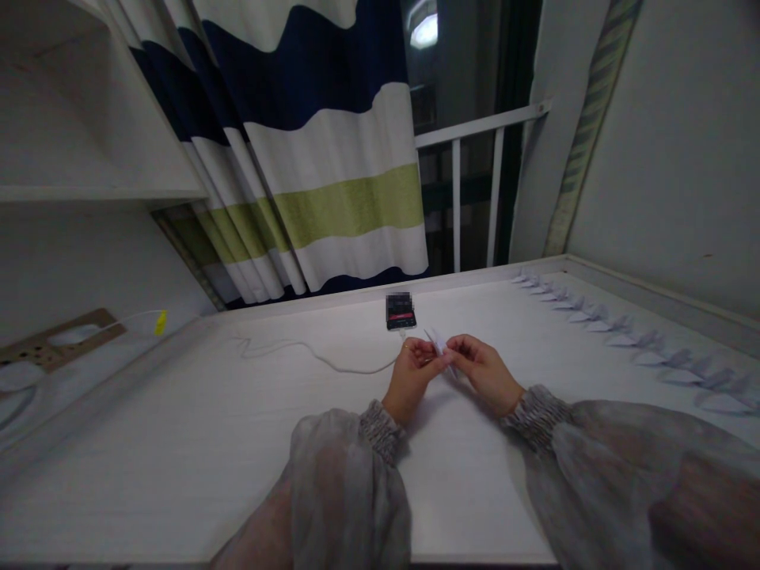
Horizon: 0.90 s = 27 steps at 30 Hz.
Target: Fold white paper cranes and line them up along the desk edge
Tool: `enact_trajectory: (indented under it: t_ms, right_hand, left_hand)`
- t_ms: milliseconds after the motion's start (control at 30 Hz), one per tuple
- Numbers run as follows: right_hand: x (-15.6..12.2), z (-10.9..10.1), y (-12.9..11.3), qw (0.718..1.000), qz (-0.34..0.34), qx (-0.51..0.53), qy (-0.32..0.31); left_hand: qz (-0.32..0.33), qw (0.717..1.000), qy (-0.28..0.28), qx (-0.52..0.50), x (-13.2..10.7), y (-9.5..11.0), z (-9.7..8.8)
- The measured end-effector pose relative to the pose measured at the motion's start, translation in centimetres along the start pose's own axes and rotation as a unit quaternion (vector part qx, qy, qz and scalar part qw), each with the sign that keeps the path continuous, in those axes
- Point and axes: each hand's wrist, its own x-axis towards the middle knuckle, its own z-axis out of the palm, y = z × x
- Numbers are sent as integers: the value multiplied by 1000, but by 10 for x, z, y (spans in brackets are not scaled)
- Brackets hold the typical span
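Note:
Between my two hands, above the middle of the white table (237, 475), is a small piece of folded white paper (438, 342) with a pointed upper end. My left hand (412, 376) pinches it from the left, thumb and fingers pressed together. From the right, my right hand (484, 372) grips its other side with thumb and forefinger. The fingers cover most of the lower folds. Just behind my left hand lies a phone (400, 311) with its screen lit, and a white cable (338, 369) runs from it to the left.
A row of folded white paper figures (617, 324) lines the right side of the table. At the left wall is a power strip (59, 344) with plugs in it. Behind the table hang a striped curtain (350, 174) and a white window railing (457, 198).

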Motion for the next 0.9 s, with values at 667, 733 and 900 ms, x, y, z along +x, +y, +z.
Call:
enact_trajectory:
  t_ms: [667, 733, 900]
  right_hand:
    - [0, -1, -1, 999, 31, 37, 10]
    - [-1, 0, -2, 998, 38, 52, 10]
    - [0, -1, -3, 995, 53, 90, 10]
  left_hand:
    - [0, 996, 61, 66, 0, 3, -2]
    - [-2, 997, 65, 48, 0, 4, -1]
    - [-4, 997, 68, 24, 0, 5, 0]
